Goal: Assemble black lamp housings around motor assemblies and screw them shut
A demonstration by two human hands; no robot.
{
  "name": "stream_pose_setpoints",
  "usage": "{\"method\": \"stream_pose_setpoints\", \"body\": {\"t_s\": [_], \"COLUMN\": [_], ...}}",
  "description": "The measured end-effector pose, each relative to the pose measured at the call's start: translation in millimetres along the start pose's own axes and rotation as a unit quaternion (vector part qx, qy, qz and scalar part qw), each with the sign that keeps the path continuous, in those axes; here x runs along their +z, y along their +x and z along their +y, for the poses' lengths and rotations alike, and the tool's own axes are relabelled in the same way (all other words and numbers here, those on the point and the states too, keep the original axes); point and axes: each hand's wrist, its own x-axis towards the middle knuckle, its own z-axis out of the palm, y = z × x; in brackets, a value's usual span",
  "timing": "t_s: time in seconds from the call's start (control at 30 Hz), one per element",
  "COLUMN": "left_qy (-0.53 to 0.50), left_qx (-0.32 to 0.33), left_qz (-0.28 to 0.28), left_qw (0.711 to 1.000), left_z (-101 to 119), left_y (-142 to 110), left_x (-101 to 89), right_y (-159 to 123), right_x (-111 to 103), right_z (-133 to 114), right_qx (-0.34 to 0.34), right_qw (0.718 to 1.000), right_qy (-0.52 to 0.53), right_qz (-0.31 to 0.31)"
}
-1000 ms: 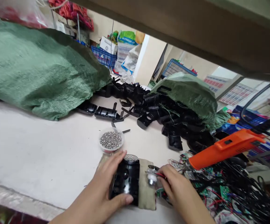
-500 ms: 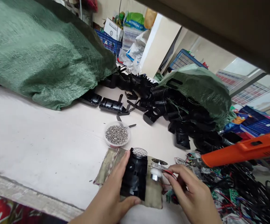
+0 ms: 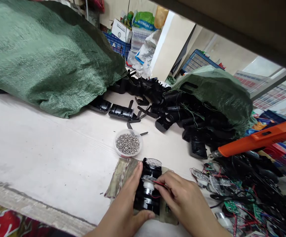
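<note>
A black plastic housing (image 3: pixel 145 204) with a round mesh piece at its far end lies on a worn cloth pad (image 3: pixel 117 181). My left hand (image 3: pixel 125 200) grips the housing from the near left. My right hand (image 3: pixel 182 194) pinches a small silver-and-white component (image 3: pixel 148 186) with red wire, holding it against the housing. Part of the housing is hidden under my fingers. A clear round tub of small steel screws (image 3: pixel 128 144) stands just beyond the housing.
Several black plastic parts (image 3: pixel 182 118) lie heaped on the white table (image 3: pixel 46 148) beside green woven sacks (image 3: pixel 46 56). To the right are an orange tool (image 3: pixel 256 140) and a tangle of black wires with green circuit boards (image 3: pixel 231 197). A dark overhead shelf edge (image 3: pixel 231 23) crosses the top.
My right hand has brought the wired component from the right of the housing onto it. The housing has shifted slightly right, and the camera view has turned.
</note>
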Motion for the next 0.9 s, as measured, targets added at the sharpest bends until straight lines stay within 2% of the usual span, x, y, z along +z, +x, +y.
{"method": "stream_pose_setpoints", "body": {"t_s": [0.27, 0.43, 0.53, 0.7, 0.9], "left_qy": [0.011, 0.027, 0.037, 0.040, 0.043], "left_qx": [0.013, 0.025, 0.021, 0.024, 0.014], "left_qz": [0.015, -0.008, -0.007, -0.006, -0.010], "left_qw": [1.000, 0.999, 0.999, 0.999, 0.999], "left_z": [-5, -2, -2, -2, -3], "left_y": [-1, -2, -1, 1, 0], "left_x": [2.7, -1.8, -1.8, -1.0, -2.2], "right_y": [1, -7, -11, -11, -12], "right_x": [11, 14, 18, 22, 23], "right_z": [0, -7, -9, -6, 2], "right_qx": [-0.015, 0.046, 0.084, 0.087, 0.076], "right_qw": [0.999, 0.998, 0.994, 0.993, 0.997], "right_qy": [-0.021, -0.005, -0.038, -0.073, 0.004], "right_qz": [0.034, 0.049, 0.062, 0.035, 0.024]}}
